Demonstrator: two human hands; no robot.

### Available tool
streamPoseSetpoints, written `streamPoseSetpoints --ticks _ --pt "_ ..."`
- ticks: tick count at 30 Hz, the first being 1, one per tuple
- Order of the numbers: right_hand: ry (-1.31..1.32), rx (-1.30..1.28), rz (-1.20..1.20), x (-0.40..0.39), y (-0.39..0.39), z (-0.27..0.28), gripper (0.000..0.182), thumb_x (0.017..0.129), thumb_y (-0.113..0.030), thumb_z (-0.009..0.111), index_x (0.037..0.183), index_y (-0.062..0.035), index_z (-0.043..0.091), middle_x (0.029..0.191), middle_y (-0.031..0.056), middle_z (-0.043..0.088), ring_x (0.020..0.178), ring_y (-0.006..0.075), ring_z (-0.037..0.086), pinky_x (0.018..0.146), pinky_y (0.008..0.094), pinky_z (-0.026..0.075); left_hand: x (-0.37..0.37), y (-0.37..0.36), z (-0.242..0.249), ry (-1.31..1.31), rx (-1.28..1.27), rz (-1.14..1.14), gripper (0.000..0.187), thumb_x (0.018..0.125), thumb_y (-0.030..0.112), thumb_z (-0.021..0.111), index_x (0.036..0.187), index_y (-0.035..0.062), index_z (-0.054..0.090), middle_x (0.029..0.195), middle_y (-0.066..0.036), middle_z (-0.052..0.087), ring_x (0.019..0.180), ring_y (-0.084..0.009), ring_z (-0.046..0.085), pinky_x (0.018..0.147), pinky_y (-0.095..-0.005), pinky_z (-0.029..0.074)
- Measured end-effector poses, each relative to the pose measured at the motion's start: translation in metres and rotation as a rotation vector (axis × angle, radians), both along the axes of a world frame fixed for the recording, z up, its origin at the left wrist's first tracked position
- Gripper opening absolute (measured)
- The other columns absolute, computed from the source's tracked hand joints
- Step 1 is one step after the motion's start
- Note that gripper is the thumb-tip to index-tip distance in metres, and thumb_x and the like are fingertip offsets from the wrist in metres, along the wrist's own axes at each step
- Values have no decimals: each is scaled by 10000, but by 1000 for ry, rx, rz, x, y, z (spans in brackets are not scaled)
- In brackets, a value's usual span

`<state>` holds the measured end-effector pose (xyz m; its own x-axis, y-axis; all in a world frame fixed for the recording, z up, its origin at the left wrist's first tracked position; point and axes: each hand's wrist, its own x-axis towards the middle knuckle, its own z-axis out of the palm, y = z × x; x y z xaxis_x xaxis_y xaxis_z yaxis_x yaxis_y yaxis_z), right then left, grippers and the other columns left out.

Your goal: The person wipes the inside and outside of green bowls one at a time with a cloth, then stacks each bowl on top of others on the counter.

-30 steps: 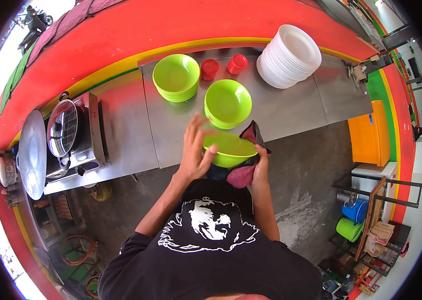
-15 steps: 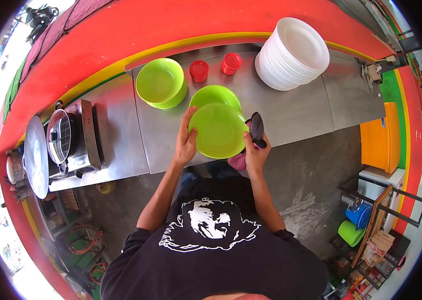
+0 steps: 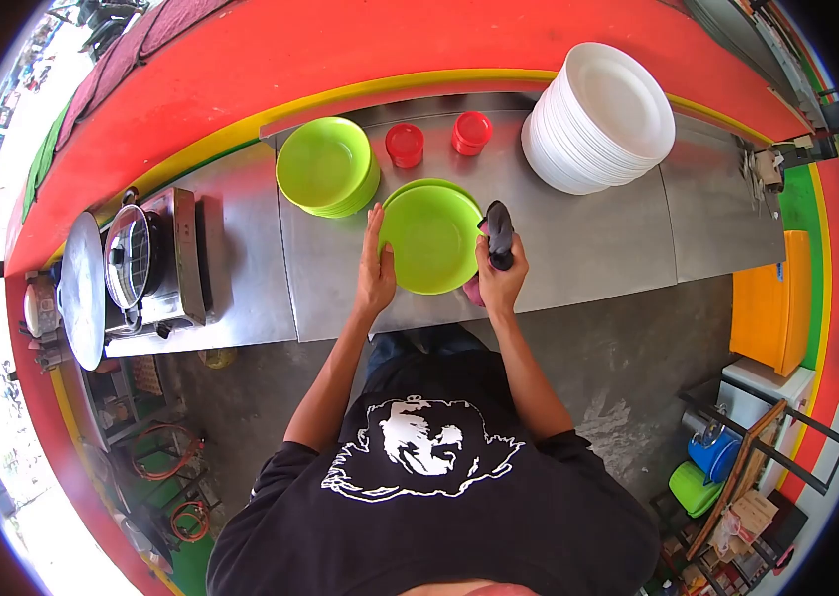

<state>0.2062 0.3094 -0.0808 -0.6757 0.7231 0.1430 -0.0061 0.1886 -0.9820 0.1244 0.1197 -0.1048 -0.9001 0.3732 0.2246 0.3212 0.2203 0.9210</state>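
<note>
A green plate point(image 3: 429, 241) lies nearly over another green plate point(image 3: 439, 183), whose far rim peeks out beneath it, on the steel counter. Against its left rim rests my left hand point(image 3: 375, 273), fingers straight and thumb apart. My right hand point(image 3: 501, 276) is at the right rim, closed around a bunched dark cloth point(image 3: 498, 233) with a pinkish part hanging below. Whether its fingers also pinch the rim is hidden. Just beyond, to the left, stands a stack of green plates point(image 3: 325, 164).
Two red containers point(image 3: 405, 145) stand at the back of the steel counter point(image 3: 578, 253). To their right rises a tall stack of white plates point(image 3: 613, 114). A stove with a glass-lidded pan point(image 3: 130, 256) and a large round metal lid point(image 3: 82, 291) occupy the left end.
The held green plate has moved away from me and down onto the other green plate, now nearly covering it. My left fingers have straightened along its rim; the cloth stays in my right hand.
</note>
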Motion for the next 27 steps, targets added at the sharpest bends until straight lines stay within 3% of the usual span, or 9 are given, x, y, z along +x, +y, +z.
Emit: streamPoseSetpoints --ticks 4,7,13,16,20,24,27 --pt "89 197 -29 -10 4 -17 215 887 -48 734 1079 -7 645 878 71 667 755 161 651 700 331 515 -4 2 -7 31 -41 17 582 994 -28 380 1569 12 296 1633 -213 294 1535 -383 228 1241 -440 208" --pt "40 177 -14 -11 8 -23 216 880 -34 731 1077 -5 646 921 99 690 852 219 684 759 349 523 -6 5 -11 72 -29 25 574 1001 -14 378 1568 15 299 1626 -212 308 1519 -382 269 1234 -437 231" --pt "60 162 0 -10 9 -22 193 901 -43 725 1076 -5 651 948 96 690 840 210 672 777 337 515 -3 6 -5 18 -40 75 526 1049 61 418 1562 13 314 1613 -203 339 1507 -356 307 1215 -418 267" --pt "63 132 -25 -6 8 -21 178 913 -52 726 1067 0 654 948 86 687 844 186 658 775 327 509 6 2 2 -93 -25 113 509 1092 164 420 1565 9 311 1613 -187 347 1507 -323 312 1208 -403 270" --pt "43 -41 -61 2 8 -27 178 916 -69 736 1056 4 655 927 49 667 846 148 622 781 304 495 18 -11 5 -136 59 112 534 1115 297 346 1564 10 320 1617 -166 345 1514 -289 289 1218 -386 226" --pt "-34 90 -163 13 9 -15 175 928 -82 730 1040 16 639 924 41 658 836 129 617 757 278 495 26 -27 6 -200 123 112 549 1117 319 333 1569 9 303 1621 -168 334 1519 -286 273 1225 -391 213" --pt "75 22 -185 18 1 -1 206 938 -104 728 1052 30 622 919 48 650 832 123 623 737 268 498 28 -41 6 -246 168 114 561 1118 336 323 1572 8 290 1624 -169 325 1524 -284 262 1229 -395 204"
